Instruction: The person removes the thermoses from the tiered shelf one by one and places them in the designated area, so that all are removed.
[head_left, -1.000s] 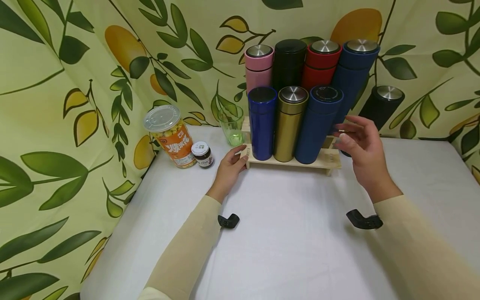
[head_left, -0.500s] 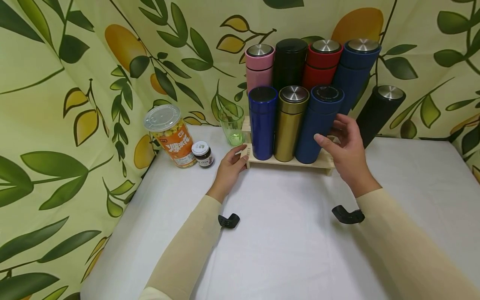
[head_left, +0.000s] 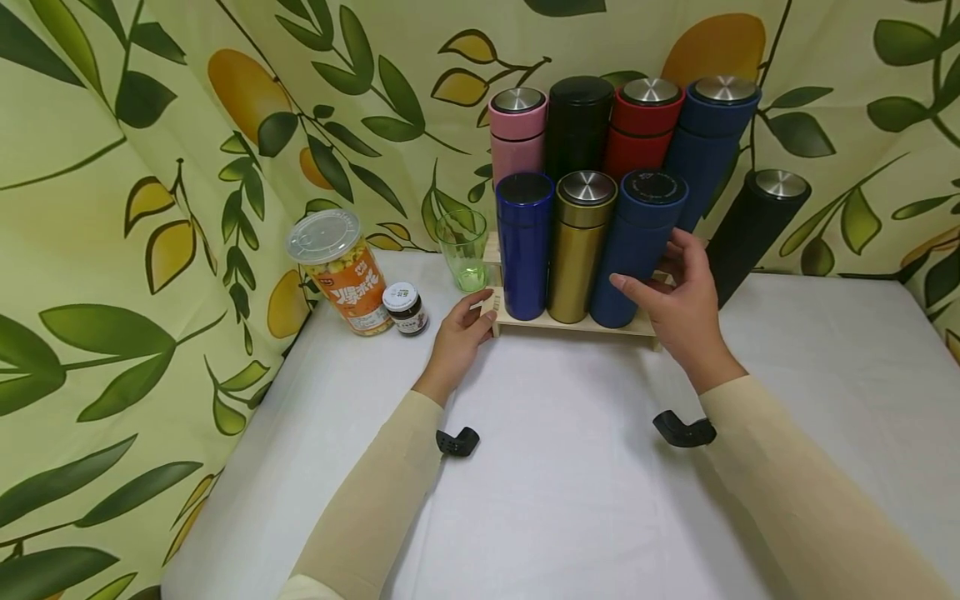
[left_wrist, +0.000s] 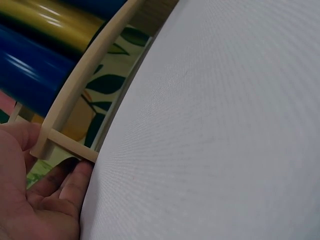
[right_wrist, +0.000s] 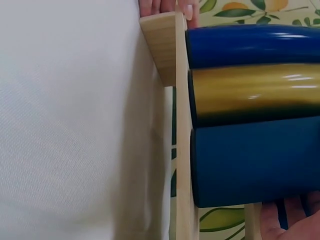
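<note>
A light wooden two-tier rack (head_left: 577, 327) holds thermos flasks in two rows. At its left end, my left hand (head_left: 459, 337) grips the board's corner, thumb on top; the left wrist view shows fingers under the wooden edge (left_wrist: 72, 90). On the front tier stand a glossy blue thermos (head_left: 525, 258), a gold thermos (head_left: 576, 262) and a matte blue thermos (head_left: 633, 250). My right hand (head_left: 678, 312) holds the matte blue thermos from its right side, thumb across the front, fingers partly hidden behind. The right wrist view shows fingers (right_wrist: 270, 220) against this thermos.
Behind stand pink (head_left: 517, 133), black (head_left: 579, 125), red (head_left: 643, 129) and large blue (head_left: 712, 137) thermoses. Another black thermos (head_left: 757, 229) stands right of the rack. Left are a green glass (head_left: 463, 250), a small jar (head_left: 406, 310) and a popcorn tub (head_left: 341, 275). Leaf-patterned cloth hangs behind.
My right hand has moved left from beside the rack onto the matte blue thermos, and its thumb now lies across the front. My left hand stays on the rack.
</note>
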